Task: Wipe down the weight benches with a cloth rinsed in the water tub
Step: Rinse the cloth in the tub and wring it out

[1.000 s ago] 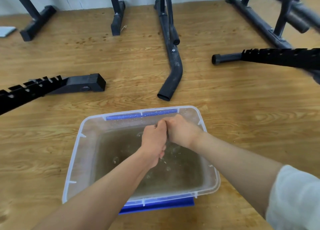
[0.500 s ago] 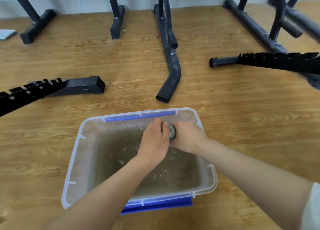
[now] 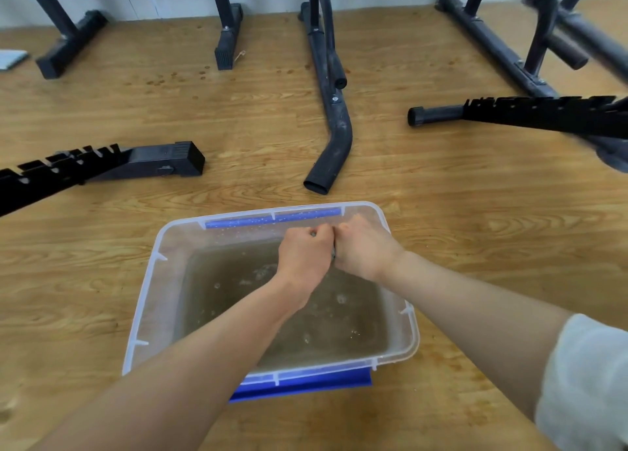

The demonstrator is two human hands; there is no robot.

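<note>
I have both hands over the far end of the tub [image 3: 144, 297], knuckles up and pressed side by side. The left hand [image 3: 304, 260] is a tight fist, its fingers [image 3: 307, 235] curled under. The right hand [image 3: 365, 250] is bunched the same way against it. The cloth [image 3: 333, 253] is squeezed between them. All I can make out of it is a dark sliver in the seam where the two fists meet, so I cannot tell its shape or how much hangs below. Both hands are above the water [image 3: 258, 301], which is murky brown with a few bubbles on top.

The tub is clear plastic with a blue handle [image 3: 272, 218] on the far rim and another blue strip at the near edge. It sits on a wood floor [image 3: 475, 229]. A white sleeve [image 3: 584, 382] covers my right upper arm.

Black bench parts lie around the tub. A notched bar [image 3: 85, 165] lies to the left and a bent tube [image 3: 334, 138] straight ahead, its open end near the far rim. Another notched bar [image 3: 543, 114] lies to the right. More frame feet stand by the wall.
</note>
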